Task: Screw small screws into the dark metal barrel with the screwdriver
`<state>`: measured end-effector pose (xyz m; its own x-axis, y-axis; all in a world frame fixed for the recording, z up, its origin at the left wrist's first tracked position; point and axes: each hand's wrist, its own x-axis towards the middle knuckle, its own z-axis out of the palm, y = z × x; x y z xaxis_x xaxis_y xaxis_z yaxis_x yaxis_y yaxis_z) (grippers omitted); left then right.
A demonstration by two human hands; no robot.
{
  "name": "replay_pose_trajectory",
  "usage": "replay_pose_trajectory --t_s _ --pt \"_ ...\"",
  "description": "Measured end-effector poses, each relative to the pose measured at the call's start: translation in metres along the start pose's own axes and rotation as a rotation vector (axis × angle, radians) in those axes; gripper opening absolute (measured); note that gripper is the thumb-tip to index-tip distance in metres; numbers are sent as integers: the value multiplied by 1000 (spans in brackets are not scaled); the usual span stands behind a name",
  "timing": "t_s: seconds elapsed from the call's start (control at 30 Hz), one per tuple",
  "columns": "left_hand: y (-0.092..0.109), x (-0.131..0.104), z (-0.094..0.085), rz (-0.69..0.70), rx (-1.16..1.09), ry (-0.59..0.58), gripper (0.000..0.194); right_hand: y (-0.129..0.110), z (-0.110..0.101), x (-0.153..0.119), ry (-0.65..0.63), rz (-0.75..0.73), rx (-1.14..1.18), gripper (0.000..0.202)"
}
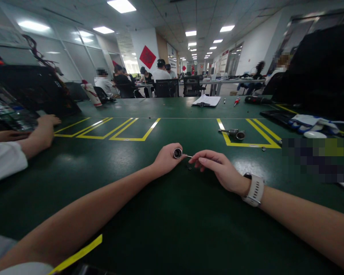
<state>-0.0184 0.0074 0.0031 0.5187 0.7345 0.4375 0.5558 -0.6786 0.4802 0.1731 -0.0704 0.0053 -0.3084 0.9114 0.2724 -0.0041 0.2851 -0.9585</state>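
Over the middle of the green table (172, 229), my left hand (166, 158) is closed around a round metal part (177, 153), whose hollow end faces me. My right hand (215, 166), with a pale watch strap at the wrist, pinches a thin metal rod (187, 155) between thumb and fingers. The rod's far end reaches the side of the metal part; whether it goes inside cannot be made out. A tiny dark piece (189, 168) lies on the table just below the rod.
A similar metal part (236, 133) lies by the yellow tape at the right, with a small piece (263, 149) nearby. Farther back are a clipboard with papers (206, 101) and a red pen (237, 101). Gloves (315, 124) lie far right. Another person's hand (47, 128) is at left.
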Motion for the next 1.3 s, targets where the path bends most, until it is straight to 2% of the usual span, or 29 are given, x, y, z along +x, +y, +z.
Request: replay_pose_trajectory --t_s 0.17,0.37,0.43,0.6,0.67,0.83,0.93,1.0,1.17,1.3 --pt "2 -1 -1 21 51 -19 18 -9 4 -1 -10 26 -153 21" --pt "5 -2 -3 97 205 -78 11 -15 11 -4 19 -19 -297 18" --pt "5 -2 -3 119 213 -86 12 -12 9 -3 11 7 -219 18" --pt "3 -3 -3 142 139 -80 15 -4 1 3 21 154 175 20" --pt "2 -3 -3 149 131 -79 16 -4 0 4 38 174 219 19" --pt "3 -3 -2 139 241 -98 11 -8 6 0 62 25 -73 19" --pt "4 -4 -2 150 335 -122 9 -8 8 -2 73 14 -186 17" --pt "6 -5 -2 163 361 -131 9 -7 8 -1 57 27 -136 17" --pt "7 -5 -4 193 261 -128 11 -3 1 5 57 170 199 18" --pt "5 -5 -4 190 175 -101 13 -3 -1 5 66 192 283 18"
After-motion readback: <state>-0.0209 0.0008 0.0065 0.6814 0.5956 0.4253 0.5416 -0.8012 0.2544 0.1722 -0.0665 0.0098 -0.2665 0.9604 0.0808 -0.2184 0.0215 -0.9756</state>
